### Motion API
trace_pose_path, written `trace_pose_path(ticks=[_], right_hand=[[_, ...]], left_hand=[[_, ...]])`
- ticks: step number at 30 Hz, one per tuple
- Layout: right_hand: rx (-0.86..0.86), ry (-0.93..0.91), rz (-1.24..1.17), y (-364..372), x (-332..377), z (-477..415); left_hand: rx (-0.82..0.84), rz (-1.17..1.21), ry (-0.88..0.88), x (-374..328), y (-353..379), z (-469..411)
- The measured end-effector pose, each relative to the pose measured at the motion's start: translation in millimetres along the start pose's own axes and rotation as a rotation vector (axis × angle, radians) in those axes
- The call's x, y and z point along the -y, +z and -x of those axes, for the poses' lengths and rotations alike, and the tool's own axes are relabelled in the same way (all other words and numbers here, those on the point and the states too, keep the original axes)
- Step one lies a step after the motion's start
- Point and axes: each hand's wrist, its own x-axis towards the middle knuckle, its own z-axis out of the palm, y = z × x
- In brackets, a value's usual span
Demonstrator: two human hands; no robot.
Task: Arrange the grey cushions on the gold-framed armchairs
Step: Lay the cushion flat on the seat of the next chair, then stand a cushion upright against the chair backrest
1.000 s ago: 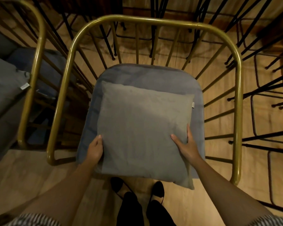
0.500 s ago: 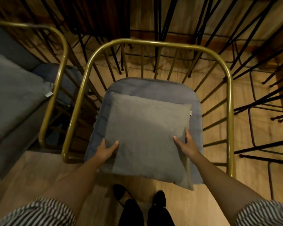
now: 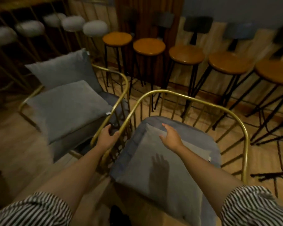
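A grey cushion (image 3: 163, 186) lies flat on the blue-grey seat pad (image 3: 155, 122) of the right gold-framed armchair (image 3: 242, 128). My right hand (image 3: 170, 137) hovers open, palm down, over the cushion's far left corner and casts a shadow on the fabric. My left hand (image 3: 108, 136) is open with fingers spread in the gap between the two chairs' gold rails. The left gold-framed armchair (image 3: 121, 75) carries two grey cushions: one (image 3: 64, 69) upright against its back, the other (image 3: 67, 105) flat on its seat.
A row of round wooden bar stools (image 3: 149, 46) on black legs stands behind the chairs. White-topped stools (image 3: 95, 28) with gold legs fill the far left. Black stool legs (image 3: 268, 141) crowd the floor to the right. Wooden floor (image 3: 15, 144) lies to the left.
Both hands have let go of the cushion's near edges. My left hand moved left to the chair rails and my right hand lifted forward over the cushion. The view tilted up.
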Motion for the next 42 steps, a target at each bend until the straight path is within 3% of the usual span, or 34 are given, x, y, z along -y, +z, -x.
trace_pose_path(ticks=[8,18,24,30,35,37,39,42], right_hand=[[0.138,-0.144,-0.035,43,154,-64],[0.269,0.031,-0.117,157,258,-186],[0.210,0.153,-0.105,207,299,-275],[-0.019,0.647,-0.402,251,311,-304],[-0.369,0.952,-0.646,288,335,-270],[-0.333,1.101,-0.926,303,350,-252],[-0.206,1.133,-1.263,310,359,-243],[-0.122,1.021,-1.349,311,368,-240]], left_hand=[[-0.197,0.070,-0.125,73,-140,-52],[-0.206,0.038,-0.254,162,-239,-183],[-0.249,0.069,-0.365,212,-268,-274],[-0.384,0.434,-0.540,234,-275,-327],[-0.381,0.575,-0.762,236,-268,-330],[-0.376,0.621,-0.793,239,-268,-328],[-0.377,0.649,-0.805,238,-268,-326],[-0.422,0.660,-0.738,232,-267,-327]])
